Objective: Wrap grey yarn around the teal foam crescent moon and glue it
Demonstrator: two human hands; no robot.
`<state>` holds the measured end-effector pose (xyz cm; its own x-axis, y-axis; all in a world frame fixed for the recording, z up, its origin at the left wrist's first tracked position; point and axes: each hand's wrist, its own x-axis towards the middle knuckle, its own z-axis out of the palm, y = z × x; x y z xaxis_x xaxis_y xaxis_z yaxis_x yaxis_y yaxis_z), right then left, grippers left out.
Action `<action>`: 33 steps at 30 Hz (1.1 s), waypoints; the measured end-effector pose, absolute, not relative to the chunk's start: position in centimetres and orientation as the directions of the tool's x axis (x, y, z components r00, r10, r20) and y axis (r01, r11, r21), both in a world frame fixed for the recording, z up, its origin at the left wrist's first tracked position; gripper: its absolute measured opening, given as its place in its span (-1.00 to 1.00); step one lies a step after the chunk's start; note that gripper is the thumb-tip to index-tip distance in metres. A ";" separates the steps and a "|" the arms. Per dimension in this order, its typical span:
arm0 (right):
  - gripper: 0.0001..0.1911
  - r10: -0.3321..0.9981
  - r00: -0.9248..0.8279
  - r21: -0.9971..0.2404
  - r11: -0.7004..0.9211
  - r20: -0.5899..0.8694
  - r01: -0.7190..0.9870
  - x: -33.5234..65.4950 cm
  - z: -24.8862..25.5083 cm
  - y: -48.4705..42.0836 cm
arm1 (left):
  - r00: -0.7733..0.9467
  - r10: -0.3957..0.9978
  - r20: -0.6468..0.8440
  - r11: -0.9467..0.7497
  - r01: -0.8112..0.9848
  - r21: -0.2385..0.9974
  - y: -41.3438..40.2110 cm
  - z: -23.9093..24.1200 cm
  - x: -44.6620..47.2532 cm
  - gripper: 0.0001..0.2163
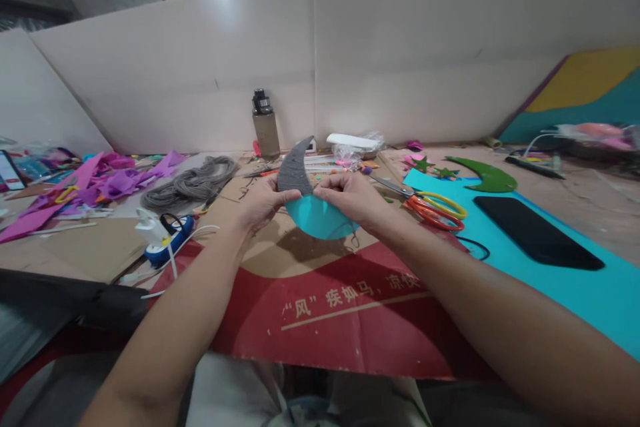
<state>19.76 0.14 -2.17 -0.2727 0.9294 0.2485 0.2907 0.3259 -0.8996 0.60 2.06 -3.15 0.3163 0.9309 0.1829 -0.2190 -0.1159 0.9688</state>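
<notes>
Over the middle of the red and tan cardboard, I hold up a crescent-shaped cutout (320, 217). Its upper horn is grey with dark ridges across it, and the lower curve is smooth turquoise. My left hand (265, 201) pinches its left edge, thumb laid along the line where grey meets turquoise. From the other side my right hand (345, 195) grips the same line, with the two thumb tips close together. Whether the grey and turquoise are one piece or two layers I cannot tell. A thin dark thread (355, 238) shows near the lower right edge.
Orange and yellow handled scissors (435, 208) lie right of my right hand. Beyond are a phone (537, 230) on turquoise sheet (590, 293) and a green crescent (487, 177). Grey cord (193, 181), a blue power strip (170, 240) and purple scraps (120, 180) lie left; a bottle (266, 130) stands behind.
</notes>
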 end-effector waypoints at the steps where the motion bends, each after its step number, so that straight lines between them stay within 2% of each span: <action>1: -0.77 0.928 -0.285 -0.911 0.317 0.241 0.262 19.7 -2.2 0.1 | 0.322 0.930 0.179 -0.109 -0.225 0.968 2.0 -3.1 0.6 -0.66; 5: -0.76 0.924 -0.298 -0.919 0.315 0.239 0.239 19.9 -2.2 0.3 | 0.342 0.927 0.156 -0.080 -0.226 0.971 2.2 -3.3 0.2 -0.64; 10: -0.77 0.927 -0.239 -0.857 0.363 0.290 0.366 20.1 -2.2 0.6 | 0.362 0.921 0.140 -0.056 -0.235 0.970 2.6 -3.8 -0.3 -0.56; 17: -0.79 0.890 -0.249 -0.747 0.456 0.383 0.484 19.5 -2.1 0.4 | 0.325 0.937 0.125 -0.087 -0.129 0.988 2.7 -3.6 0.0 -0.63; 23: -0.84 0.887 -0.316 -0.797 0.448 0.337 0.406 19.3 -1.9 1.7 | 0.223 0.967 0.126 -0.101 -0.122 0.987 3.1 -3.3 -0.3 -0.58; 28: -0.76 0.841 -0.287 -0.763 0.538 0.458 0.358 20.2 -1.8 2.4 | 0.086 0.978 0.188 -0.178 -0.111 0.978 4.0 -2.9 -1.7 -0.64; 33: -0.81 0.858 -0.267 -0.744 0.513 0.439 0.427 20.5 -2.0 2.1 | -0.057 0.961 0.271 -0.267 0.070 0.961 4.2 -2.2 -2.8 -0.66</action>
<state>20.52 2.09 -1.98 -0.2667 0.8581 0.4389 0.4271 0.5134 -0.7443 -2.76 4.20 -2.18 -0.0566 0.9609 0.2710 0.0704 -0.2669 0.9612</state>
